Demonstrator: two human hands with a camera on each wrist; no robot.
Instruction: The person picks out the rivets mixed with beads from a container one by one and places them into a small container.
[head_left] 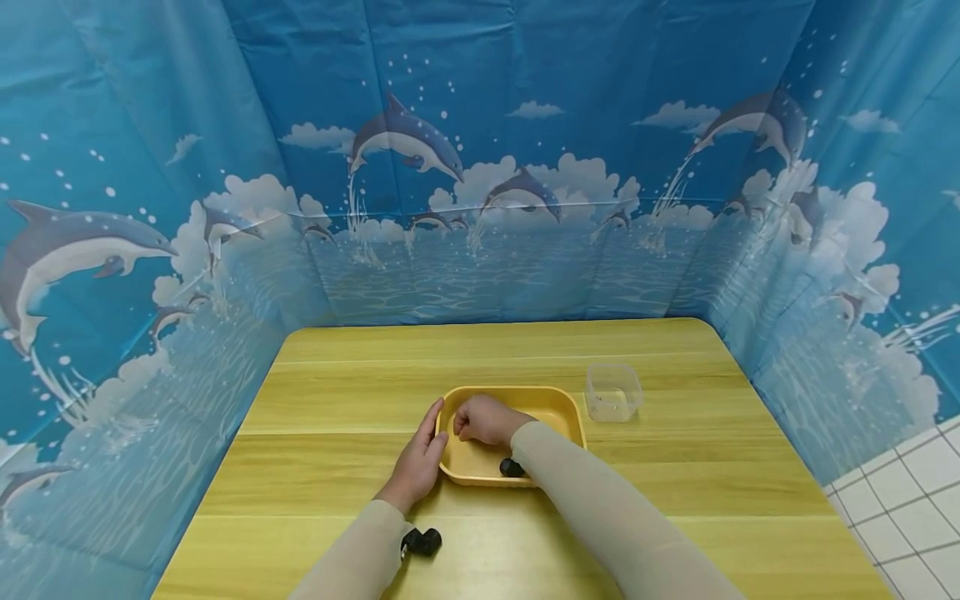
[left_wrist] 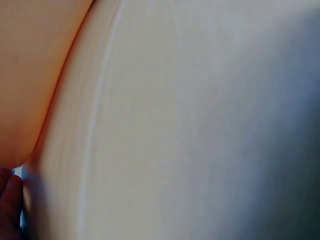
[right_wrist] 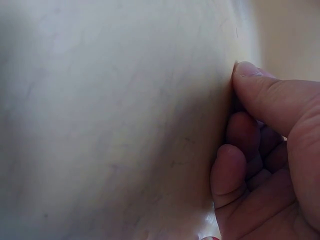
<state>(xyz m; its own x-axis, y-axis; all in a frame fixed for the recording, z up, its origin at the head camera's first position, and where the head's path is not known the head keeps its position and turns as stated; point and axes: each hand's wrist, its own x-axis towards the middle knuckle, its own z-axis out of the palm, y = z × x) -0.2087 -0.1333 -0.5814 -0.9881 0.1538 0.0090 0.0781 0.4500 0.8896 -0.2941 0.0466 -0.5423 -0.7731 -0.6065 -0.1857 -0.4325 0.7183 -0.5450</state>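
My right hand [head_left: 483, 419] is inside a shallow yellow tray [head_left: 472, 481], near its left end. Its fingers are curled and the thumb tip is close to the tray floor in the right wrist view, where the hand [right_wrist: 265, 150] fills the right side. I see nothing plainly held; the contact under the thumb is hidden. My left hand [head_left: 417, 461] rests along the tray's left side, fingers extended against the outer wall and thumb by the rim. Only a few left fingertips [left_wrist: 11, 202] show in the left wrist view, below the orange-looking tray edge.
A small clear plastic box [head_left: 613, 393] with a few tiny specks in it stands right of the tray. The wooden table [head_left: 337, 400] is bordered by blue dolphin-print curtains [head_left: 480, 275]. Black wrist devices show by both sleeves [head_left: 367, 542].
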